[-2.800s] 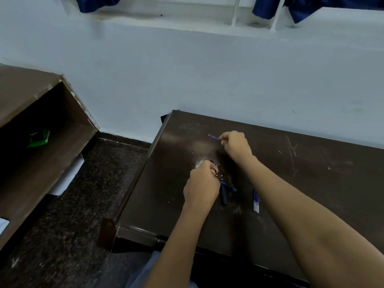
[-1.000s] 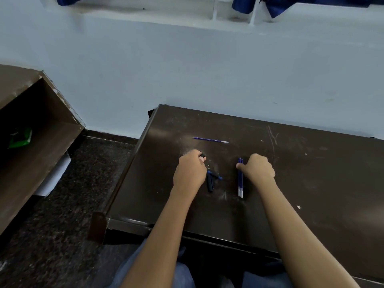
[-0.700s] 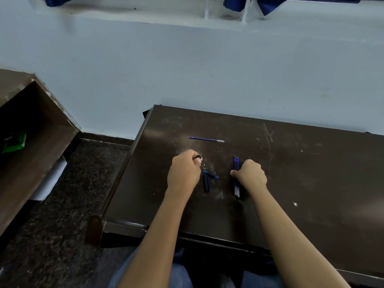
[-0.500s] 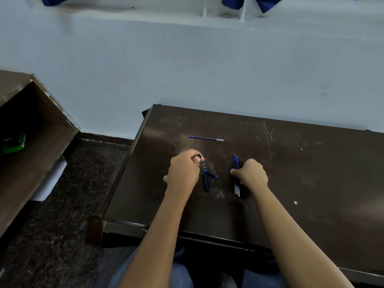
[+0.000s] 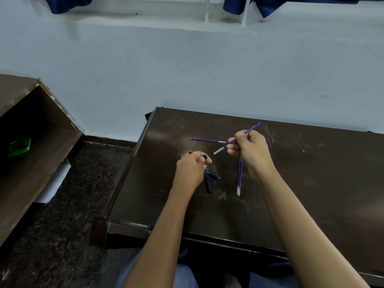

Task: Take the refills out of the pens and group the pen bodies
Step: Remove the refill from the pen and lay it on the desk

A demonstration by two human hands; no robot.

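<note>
On the tabletop (image 5: 311,183) | right hand (image 5: 250,151) pinching a refill (image 5: 236,140) | left hand (image 5: 190,170) gripping, seemingly, pen bodies (image 5: 204,156) | loose refills (image 5: 239,177) lying beside

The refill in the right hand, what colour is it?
The refill in the right hand is blue-violet with a pale, clear end, seen in the head view.

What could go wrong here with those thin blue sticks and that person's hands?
The right hand pinches one refill in the air by its middle; it might slip and drop. The lone refill lying farther back could roll across the table. The left hand hides whatever it grips, so small parts beside it may get knocked.
</note>
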